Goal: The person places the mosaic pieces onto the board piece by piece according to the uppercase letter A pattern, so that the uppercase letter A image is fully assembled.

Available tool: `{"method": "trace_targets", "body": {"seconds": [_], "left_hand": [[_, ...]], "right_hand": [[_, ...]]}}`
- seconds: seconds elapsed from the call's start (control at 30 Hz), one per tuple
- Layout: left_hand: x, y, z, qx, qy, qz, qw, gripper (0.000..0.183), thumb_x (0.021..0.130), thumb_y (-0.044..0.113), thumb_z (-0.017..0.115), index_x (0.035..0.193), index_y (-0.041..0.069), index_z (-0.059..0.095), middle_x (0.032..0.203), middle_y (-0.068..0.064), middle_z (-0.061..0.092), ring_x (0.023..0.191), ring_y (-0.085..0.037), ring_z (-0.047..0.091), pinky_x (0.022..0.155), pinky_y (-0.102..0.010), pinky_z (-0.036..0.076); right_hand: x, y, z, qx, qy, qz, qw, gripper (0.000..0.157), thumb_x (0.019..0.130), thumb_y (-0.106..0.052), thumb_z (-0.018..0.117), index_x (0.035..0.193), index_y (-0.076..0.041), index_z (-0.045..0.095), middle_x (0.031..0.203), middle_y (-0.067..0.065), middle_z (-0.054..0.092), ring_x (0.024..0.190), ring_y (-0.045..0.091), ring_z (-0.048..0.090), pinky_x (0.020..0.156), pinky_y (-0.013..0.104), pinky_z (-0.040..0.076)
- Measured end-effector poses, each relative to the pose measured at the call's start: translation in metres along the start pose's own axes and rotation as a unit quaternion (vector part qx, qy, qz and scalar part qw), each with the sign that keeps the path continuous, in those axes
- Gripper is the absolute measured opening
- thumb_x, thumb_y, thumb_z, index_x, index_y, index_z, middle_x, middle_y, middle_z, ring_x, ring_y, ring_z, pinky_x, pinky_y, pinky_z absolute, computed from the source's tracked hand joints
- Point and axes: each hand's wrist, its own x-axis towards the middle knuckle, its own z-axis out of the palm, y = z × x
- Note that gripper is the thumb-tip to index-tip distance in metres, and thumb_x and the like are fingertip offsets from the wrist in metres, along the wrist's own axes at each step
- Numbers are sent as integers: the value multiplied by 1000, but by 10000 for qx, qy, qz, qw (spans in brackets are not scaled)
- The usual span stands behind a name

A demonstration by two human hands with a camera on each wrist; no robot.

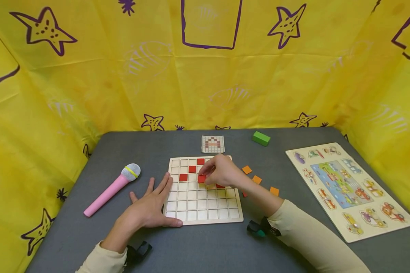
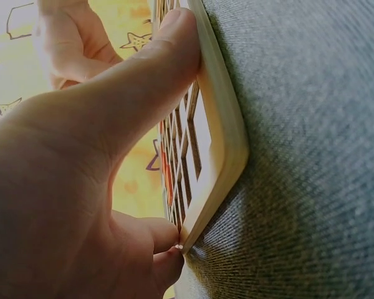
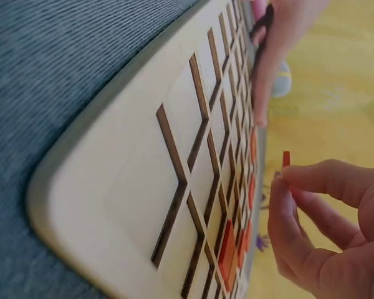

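My left hand point(image 1: 150, 210): fingers point(image 1: 162, 185) extended, thumb stretched apart. My right hand point(image 1: 223, 170): curled, thumb and fingers pinching. My right forearm point(image 1: 311, 231) angles inward, sleeved.

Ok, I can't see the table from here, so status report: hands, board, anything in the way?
Right hand pinches red tile above grid board. Left hand rests on its left edge. No obstruction seen; orange tiles lie right of board.

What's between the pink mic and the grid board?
The left hand, touching the grid board. Between that hand and the pink mic, only bare grey tabletop shows. Seen in the head view.
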Motion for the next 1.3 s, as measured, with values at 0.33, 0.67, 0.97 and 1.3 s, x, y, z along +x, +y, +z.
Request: {"method": "trace_targets", "body": {"seconds": [0.33,0.67,0.97,1.3], "left_hand": [[0,0,-1,19,-16,25,10000,141,67,80,81,169,16,9,178,-3,-2,157,-56,5,92,-98,3],[0,1,-2,68,-27,108,9999,142,67,80,80,169,14,8,178,-4,-3,156,-59,6,90,-98,4],[-1,2,-2,99,21,120,9999,141,67,80,81,169,13,9,178,-5,-2,156,-59,8,90,-98,5],[-2,1,-1,79,56,142,9999,141,67,79,81,169,14,9,178,-4,-1,156,-58,8,90,-98,6]], "right_hand": [[15,-14,18,337,-217,173,9990,26,70,4,86,90,-13,85,84,-2,76,80,13,65,68,26,54],[26,-18,30,681,-294,337,9967,26,68,9,89,88,-7,84,79,-1,73,74,11,63,63,23,53],[35,-22,42,278,-332,191,9989,24,68,6,92,87,-7,84,74,-3,74,71,9,61,61,21,51],[37,-28,47,-271,-277,36,9992,26,66,2,94,87,-11,84,70,-7,71,72,8,57,63,20,45]]}}
